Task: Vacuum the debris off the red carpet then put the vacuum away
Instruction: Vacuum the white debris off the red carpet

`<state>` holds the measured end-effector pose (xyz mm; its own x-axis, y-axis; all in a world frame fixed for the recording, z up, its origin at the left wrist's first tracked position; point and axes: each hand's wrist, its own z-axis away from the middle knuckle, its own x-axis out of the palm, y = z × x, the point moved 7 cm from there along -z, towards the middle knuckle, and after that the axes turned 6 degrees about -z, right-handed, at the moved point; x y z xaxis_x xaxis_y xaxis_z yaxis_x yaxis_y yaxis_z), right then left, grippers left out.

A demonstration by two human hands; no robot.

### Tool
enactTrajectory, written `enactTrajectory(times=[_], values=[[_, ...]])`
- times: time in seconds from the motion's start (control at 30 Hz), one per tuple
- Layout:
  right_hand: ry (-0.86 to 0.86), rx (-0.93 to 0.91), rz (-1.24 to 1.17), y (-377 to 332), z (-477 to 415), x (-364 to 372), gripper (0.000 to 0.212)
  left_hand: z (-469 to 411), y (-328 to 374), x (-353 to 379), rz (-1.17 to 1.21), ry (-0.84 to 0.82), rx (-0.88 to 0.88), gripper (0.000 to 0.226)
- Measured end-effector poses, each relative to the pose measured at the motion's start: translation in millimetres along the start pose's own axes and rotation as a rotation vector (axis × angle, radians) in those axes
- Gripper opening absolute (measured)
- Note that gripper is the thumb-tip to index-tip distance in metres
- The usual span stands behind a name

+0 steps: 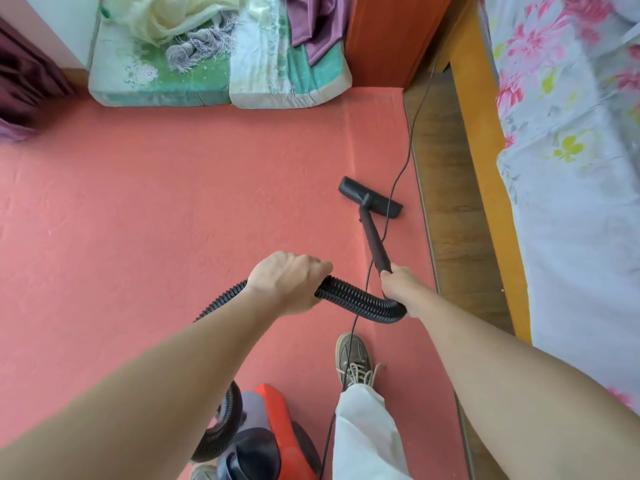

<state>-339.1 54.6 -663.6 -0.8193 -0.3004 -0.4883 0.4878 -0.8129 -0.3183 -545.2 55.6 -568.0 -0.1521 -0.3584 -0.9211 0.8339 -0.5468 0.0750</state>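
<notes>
The red carpet (173,202) covers most of the floor. A black floor nozzle (370,197) lies on it near its right edge, joined to a dark wand (374,242). My right hand (398,284) grips the wand's lower end. My left hand (289,284) grips the black ribbed hose (360,301), which loops down to the red and grey vacuum body (273,434) by my feet. I can make out no debris on the carpet.
A thin black power cord (405,161) runs along the carpet's right edge over a wooden floor strip (446,188). A bed with a floral sheet (568,168) stands at the right. Green cushions with cloths (214,64) lie at the carpet's far edge. My shoe (353,362) stands on the carpet.
</notes>
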Motion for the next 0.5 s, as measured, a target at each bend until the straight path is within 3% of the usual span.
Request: enactTrajectory(times=[0.13, 0.3, 0.5], values=[[-0.094, -0.058, 0.067, -14.9, 0.1, 12.4, 0.042, -12.2, -8.8, -6.6, -0.021, -0.005, -0.007, 0.015], [-0.119, 0.01, -0.047, -8.3, 11.8, 34.3, 0.044, -11.1, -26.4, -0.1, -0.053, -0.031, 0.003, 0.014], [-0.197, -0.035, 0.036, -38.2, 46.7, 119.1, 0.044, 63.9, -95.1, 24.7, -0.027, -0.063, -0.104, 0.018]])
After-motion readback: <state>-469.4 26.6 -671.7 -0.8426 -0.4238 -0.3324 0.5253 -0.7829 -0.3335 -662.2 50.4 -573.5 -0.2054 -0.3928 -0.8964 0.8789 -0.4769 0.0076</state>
